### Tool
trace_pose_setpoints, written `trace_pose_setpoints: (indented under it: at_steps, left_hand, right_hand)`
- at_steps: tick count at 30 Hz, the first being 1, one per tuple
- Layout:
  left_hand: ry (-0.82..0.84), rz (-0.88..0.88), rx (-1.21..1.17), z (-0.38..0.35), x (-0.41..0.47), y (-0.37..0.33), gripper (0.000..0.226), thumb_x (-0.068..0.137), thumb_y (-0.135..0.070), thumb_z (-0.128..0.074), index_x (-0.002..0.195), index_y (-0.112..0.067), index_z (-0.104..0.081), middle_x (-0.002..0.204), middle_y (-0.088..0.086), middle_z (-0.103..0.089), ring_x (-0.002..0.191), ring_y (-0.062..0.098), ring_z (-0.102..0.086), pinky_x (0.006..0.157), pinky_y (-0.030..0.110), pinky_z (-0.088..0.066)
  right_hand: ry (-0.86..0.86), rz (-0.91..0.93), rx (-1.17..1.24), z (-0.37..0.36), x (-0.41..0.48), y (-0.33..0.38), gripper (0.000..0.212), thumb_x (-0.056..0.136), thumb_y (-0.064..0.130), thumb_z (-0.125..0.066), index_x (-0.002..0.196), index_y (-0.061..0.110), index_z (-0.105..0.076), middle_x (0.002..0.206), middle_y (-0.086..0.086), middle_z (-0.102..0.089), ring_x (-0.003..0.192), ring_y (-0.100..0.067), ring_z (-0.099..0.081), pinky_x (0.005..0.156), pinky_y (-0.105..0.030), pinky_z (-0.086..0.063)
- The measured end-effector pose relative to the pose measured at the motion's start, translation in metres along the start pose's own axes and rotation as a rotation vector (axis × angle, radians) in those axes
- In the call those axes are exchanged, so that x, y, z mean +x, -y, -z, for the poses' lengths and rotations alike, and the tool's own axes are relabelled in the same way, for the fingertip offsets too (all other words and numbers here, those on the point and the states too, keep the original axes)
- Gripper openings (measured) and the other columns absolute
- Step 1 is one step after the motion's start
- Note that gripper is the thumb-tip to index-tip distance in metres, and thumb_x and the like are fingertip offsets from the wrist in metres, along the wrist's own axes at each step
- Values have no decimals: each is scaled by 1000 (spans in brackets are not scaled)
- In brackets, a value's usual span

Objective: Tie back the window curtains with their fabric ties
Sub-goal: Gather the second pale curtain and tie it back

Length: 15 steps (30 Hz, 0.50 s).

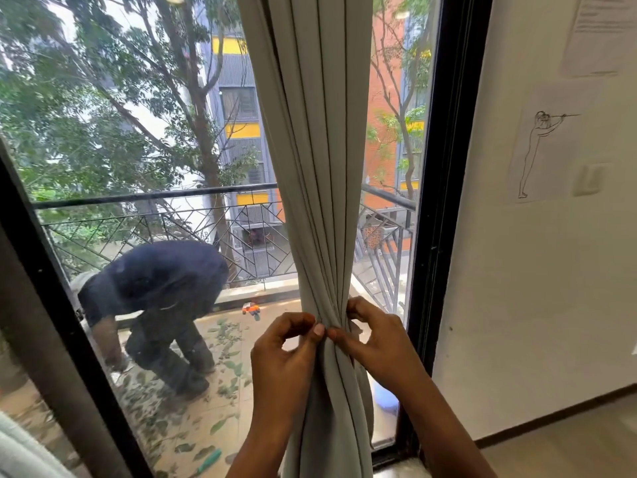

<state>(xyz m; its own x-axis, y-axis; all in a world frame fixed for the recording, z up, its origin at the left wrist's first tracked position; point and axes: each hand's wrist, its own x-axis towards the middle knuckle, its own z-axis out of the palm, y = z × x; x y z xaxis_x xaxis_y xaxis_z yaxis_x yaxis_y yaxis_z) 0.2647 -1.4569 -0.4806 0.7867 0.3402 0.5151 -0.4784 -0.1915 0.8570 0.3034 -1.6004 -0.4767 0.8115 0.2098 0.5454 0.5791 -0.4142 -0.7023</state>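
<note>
**A:** What's the left hand (286,346) doing?

**B:** Its thumb and forefinger are curled in, pinching the left side of the curtain (320,167) where the folds are bunched into a narrow waist.

**A:** And the tie (356,328)?

**B:** It's hard to pick out among the folds. The small flap by the right fingers may be its end.

**A:** The right hand (375,343)?

**B:** It pinches the same waist from the other side, with the two thumb tips almost meeting in front.

**A:** How should this step be finished?

**B:** I'd hold the bunch squeezed with one hand and draw the tie snug with the other. Leave the pleats lying even, then fasten it level, with the bundle toward the window frame (437,201).
</note>
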Motion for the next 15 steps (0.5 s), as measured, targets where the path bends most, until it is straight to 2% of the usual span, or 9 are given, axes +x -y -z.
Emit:
trace_pose_setpoints:
  at_steps: [3,6,9,10,12,13,15]
  left_hand:
    - [33,13,-27,-1,-4,-2,24,77,2,-73,74,-21,-68,75,-4,-70,76,8,-65,68,14,-50]
    - [39,-21,-9,-1,-5,-1,26,76,2,-74,75,-23,-68,80,0,-69,81,13,-66,74,19,-52]
    - [25,-15,6,-3,-4,-1,25,76,1,-75,76,-23,-69,81,-2,-69,83,15,-67,75,20,-53]
    - [19,-1,1,-3,-4,-1,23,77,0,-75,77,-23,-70,81,-3,-70,83,14,-67,75,21,-53]
    - [5,32,-8,-4,-4,-1,20,77,-2,-75,80,-21,-71,80,-6,-72,82,11,-68,76,22,-54]
    - [3,45,-8,-4,-5,-1,19,77,-3,-75,80,-21,-71,80,-7,-72,81,9,-68,77,23,-55]
    - [9,54,3,-6,-6,-2,18,77,-4,-75,82,-21,-72,80,-8,-73,81,8,-69,79,26,-55]
  right_hand:
    - [-96,10,-134,-2,4,4,30,75,39,-65,95,17,-66,90,5,-70,86,-11,-65,76,-35,-53]
    - [-179,41,-240,-9,1,7,27,74,41,-63,85,17,-62,77,3,-67,73,-17,-62,66,-39,-51]
    - [-124,38,-249,-7,-3,8,31,77,44,-60,93,18,-64,84,-1,-68,80,-20,-62,72,-41,-51]
    - [-63,32,-211,-2,-3,7,30,80,41,-62,101,20,-66,92,-1,-69,87,-18,-63,77,-39,-51]
    - [97,7,-58,12,-3,6,24,87,28,-65,111,32,-64,103,12,-68,97,-2,-61,84,-23,-49]
    - [167,-18,36,19,-3,6,27,90,22,-62,112,37,-61,105,22,-66,100,5,-59,84,-13,-45]
    - [231,-57,155,31,-3,6,31,95,13,-54,110,39,-60,102,29,-66,104,10,-58,85,-6,-41]
